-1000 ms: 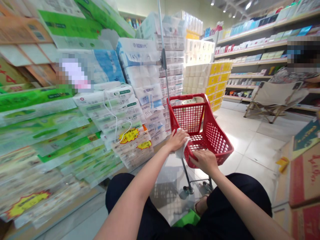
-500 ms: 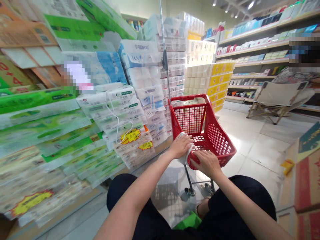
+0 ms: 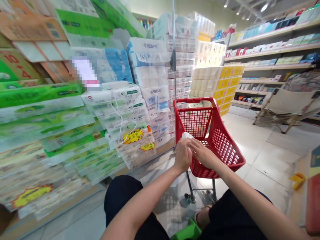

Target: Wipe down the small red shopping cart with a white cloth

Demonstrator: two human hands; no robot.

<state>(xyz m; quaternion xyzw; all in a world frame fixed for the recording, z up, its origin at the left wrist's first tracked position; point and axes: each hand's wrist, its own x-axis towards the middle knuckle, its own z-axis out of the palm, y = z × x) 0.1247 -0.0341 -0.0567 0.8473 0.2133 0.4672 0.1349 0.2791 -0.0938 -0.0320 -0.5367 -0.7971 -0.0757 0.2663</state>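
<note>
A white cloth or tissue (image 3: 187,135) shows above my fingers at the near left corner of a red shopping cart (image 3: 226,148). My left hand (image 3: 183,154) is closed in a fist around the cloth, knuckles up. Against it, my right hand (image 3: 203,154) has its fingers bent together over the same cloth, and its fingertips are partly hidden behind my left hand. The cart's basket wall has square holes at the back and round holes on the right side. Most of the cloth is covered by my hands.
Stacked tissue packs (image 3: 147,100) line the left, with yellow price tags (image 3: 132,136) and a white cable (image 3: 121,120). A metal pole (image 3: 174,43) rises beside the cart. A person leans in a folding chair (image 3: 291,101) at right. Cartons (image 3: 312,200) stand at lower right.
My left hand has gone from lying flat on the cloth to a fist around it. My right hand has shifted left against it. The view has turned slightly right.
</note>
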